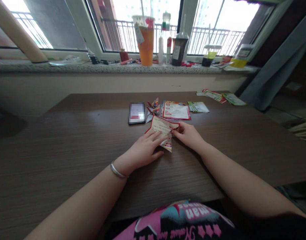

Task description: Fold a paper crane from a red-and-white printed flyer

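A partly folded printed leaflet (160,125) with a red border lies at an angle on the table in front of me. My left hand (145,149), with a silver bangle at its wrist, rests on the leaflet with fingers stretched out. At the leaflet's right edge, my right hand (189,135) pinches the paper between thumb and fingers. One folded corner points toward me below the left fingers. Just beyond it are folded paper pieces (153,108) with bold lettering and a stack of red-edged leaflets (176,110).
A phone (136,113) lies left of the folded pieces on the dark wooden table (68,143). Green printed papers (198,107) and more leaflets (213,96) lie toward the right. On the windowsill stand an orange drink cup (146,43), a dark cup (179,50) and bottles.
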Demonstrator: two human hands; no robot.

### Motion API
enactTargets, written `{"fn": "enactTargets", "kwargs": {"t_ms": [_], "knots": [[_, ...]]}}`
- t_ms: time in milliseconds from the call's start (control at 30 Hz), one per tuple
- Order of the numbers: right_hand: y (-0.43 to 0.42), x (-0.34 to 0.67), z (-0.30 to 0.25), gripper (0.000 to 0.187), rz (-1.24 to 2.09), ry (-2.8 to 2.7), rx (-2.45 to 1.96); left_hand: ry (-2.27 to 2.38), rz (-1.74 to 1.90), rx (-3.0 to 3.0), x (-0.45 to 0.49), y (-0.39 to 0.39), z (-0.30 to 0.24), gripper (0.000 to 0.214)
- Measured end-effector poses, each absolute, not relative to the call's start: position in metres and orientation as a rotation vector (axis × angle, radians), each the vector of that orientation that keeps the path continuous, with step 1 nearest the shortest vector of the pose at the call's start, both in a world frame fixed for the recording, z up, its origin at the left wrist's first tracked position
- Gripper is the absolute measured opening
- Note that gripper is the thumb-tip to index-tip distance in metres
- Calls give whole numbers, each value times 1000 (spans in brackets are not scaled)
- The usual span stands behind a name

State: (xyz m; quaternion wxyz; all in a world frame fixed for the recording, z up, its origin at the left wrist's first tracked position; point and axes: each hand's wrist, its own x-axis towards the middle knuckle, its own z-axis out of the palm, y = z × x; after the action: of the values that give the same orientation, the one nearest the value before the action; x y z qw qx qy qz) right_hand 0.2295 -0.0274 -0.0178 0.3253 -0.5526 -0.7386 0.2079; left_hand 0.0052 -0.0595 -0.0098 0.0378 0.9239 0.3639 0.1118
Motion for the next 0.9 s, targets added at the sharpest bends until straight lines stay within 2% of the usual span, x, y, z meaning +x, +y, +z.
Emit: {"fn": "enactTargets", "kwargs": {"t_ms": [167,600,900], "knots": [[-28,227,-19,20,621,-1919,-1328,1162,470,2768,7,-61,-9,79],[-39,226,-8,10,452,-2123,-1331,1124,793,2941,9,-63,-8,86],[-41,226,-5,7,356,-2235,-1265,1188,842,2933,9,-65,-3,89]]}}
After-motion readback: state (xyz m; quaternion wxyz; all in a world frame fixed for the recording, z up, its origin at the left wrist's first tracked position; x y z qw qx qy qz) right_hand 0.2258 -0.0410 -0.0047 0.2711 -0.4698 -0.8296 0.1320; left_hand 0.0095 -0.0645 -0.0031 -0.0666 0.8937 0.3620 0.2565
